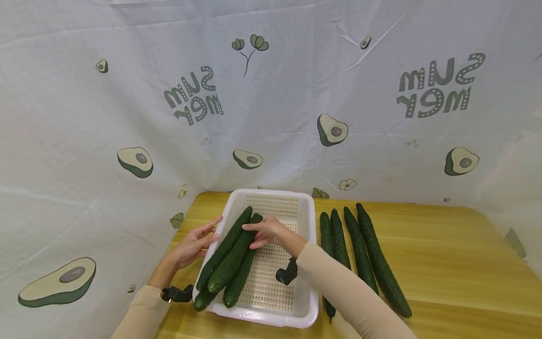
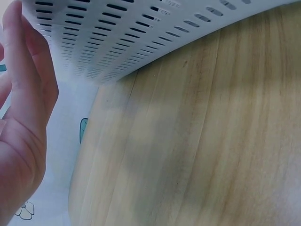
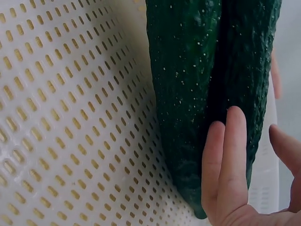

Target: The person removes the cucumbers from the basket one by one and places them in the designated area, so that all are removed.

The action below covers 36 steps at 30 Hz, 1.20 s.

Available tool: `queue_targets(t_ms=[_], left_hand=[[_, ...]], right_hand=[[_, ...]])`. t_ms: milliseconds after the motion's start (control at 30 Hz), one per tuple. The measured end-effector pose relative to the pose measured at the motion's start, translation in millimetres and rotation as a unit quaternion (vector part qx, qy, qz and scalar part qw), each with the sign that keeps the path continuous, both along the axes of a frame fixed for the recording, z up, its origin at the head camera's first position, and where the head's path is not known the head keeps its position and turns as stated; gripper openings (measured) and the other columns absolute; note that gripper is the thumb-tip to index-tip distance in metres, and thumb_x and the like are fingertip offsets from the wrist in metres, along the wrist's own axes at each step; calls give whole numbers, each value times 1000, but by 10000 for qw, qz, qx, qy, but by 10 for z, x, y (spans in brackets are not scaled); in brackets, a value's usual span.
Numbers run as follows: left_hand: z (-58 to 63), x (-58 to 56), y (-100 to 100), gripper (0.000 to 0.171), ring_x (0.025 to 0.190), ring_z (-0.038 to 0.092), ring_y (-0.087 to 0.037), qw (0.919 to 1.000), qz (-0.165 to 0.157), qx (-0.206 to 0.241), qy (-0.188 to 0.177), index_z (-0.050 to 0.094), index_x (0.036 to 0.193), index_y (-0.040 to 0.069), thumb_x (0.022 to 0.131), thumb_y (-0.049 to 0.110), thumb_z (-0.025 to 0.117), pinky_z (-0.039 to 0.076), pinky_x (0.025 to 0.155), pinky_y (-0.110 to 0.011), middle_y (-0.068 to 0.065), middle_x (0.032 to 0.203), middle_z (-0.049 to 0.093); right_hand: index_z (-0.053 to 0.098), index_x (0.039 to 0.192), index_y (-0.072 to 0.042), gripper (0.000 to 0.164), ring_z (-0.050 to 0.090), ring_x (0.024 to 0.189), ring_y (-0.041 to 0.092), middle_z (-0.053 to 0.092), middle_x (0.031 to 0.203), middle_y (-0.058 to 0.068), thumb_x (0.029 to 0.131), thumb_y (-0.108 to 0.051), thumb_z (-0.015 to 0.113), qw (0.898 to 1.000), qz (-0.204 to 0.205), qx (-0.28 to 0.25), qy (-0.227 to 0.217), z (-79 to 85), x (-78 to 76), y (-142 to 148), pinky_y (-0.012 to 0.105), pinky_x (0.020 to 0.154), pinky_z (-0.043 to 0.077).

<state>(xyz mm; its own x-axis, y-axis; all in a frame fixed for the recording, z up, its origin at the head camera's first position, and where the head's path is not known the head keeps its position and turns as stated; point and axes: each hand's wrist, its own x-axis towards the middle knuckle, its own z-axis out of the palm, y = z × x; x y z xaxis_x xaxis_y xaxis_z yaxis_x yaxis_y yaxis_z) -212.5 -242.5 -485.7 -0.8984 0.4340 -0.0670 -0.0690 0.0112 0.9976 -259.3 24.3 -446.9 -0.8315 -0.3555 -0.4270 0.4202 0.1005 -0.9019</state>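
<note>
Several dark green cucumbers point(image 1: 230, 263) lie lengthwise along the left side of a white perforated plastic basket point(image 1: 311, 263), some resting on others. My right hand point(image 1: 268, 231) is over their far part, its fairly straight fingers touching them. In the right wrist view, two fingertips point(image 3: 236, 122) rest against the cucumbers point(image 3: 186, 94), while another digit stands off to the right. My left hand point(image 1: 195, 245) is at the basket's left rim, fingers spread and nearly straight. The left wrist view has that hand point(image 2: 23, 108) beside the basket's slotted outer wall point(image 2: 108, 28).
Several more cucumbers point(image 1: 378, 259) lie side by side on the wooden table point(image 1: 457, 263), right of the basket. The right forearm crosses over part of them. A pale curtain point(image 1: 279, 94) with avocado prints hangs behind the table and at its left.
</note>
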Motion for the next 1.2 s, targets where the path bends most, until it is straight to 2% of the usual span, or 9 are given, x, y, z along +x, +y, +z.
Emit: queue_targets(t_ms=[167,300,533,700,767,833,1033,1100,1200], left_hand=[[-2,-6,2,63,102,65,-20,10000,-24,5,-20,21,160,16,106,11,51,59,81,-42,-14,129,42],[-3,-13,16,63,102,65,-21,10000,-25,19,-42,21,161,17,106,11,51,59,81,-43,-13,129,42],[14,4,21,63,101,65,-19,10000,-7,-2,-46,21,160,16,105,12,52,60,80,-40,-14,130,40],[14,8,14,62,104,65,-20,10000,-73,46,-45,21,161,16,106,11,51,59,80,-40,-15,136,38],[10,10,8,63,104,65,-21,9999,-88,70,-41,21,161,15,106,11,51,59,80,-41,-15,136,39],[7,12,4,63,104,65,-21,9999,-101,82,-38,20,160,15,106,12,51,59,80,-41,-14,134,40],[6,18,2,63,100,66,-20,9999,-116,93,-28,20,160,15,106,11,51,60,78,-39,-13,130,43],[8,16,2,63,100,66,-20,9999,-129,110,-14,20,160,15,106,10,50,60,77,-38,-13,130,42],[13,13,4,63,100,65,-20,9998,-132,125,8,20,160,15,106,10,50,60,78,-38,-13,129,41]], right_hand=[[31,143,18,78,71,82,42,56,112,46,90,-15,77,9998,206,16,-30,-27,23,-43,38,65,62],[27,145,16,83,72,77,40,57,112,45,87,-13,79,9997,241,17,-15,-30,64,-62,38,62,62],[48,126,9,55,71,77,41,69,93,27,85,-11,80,9995,174,45,279,-30,173,-133,40,60,61],[37,135,15,69,71,72,39,68,96,30,85,-7,79,9994,-43,27,355,-38,217,-156,40,60,61],[29,141,15,78,71,73,41,66,99,33,85,-5,79,9994,-124,-1,308,-37,221,-162,40,61,61],[28,143,16,79,70,76,43,65,100,35,85,-3,78,9995,-180,-60,236,-33,220,-164,41,62,61],[52,121,13,45,69,80,45,68,93,33,85,1,76,9996,-202,-206,10,-17,201,-166,43,63,61],[54,119,13,42,70,78,44,68,92,33,86,0,76,9996,-196,-214,-46,-10,196,-159,41,63,61],[49,126,14,50,70,77,43,65,94,35,86,-1,76,9995,-224,-190,-100,-2,188,-143,39,63,61]])
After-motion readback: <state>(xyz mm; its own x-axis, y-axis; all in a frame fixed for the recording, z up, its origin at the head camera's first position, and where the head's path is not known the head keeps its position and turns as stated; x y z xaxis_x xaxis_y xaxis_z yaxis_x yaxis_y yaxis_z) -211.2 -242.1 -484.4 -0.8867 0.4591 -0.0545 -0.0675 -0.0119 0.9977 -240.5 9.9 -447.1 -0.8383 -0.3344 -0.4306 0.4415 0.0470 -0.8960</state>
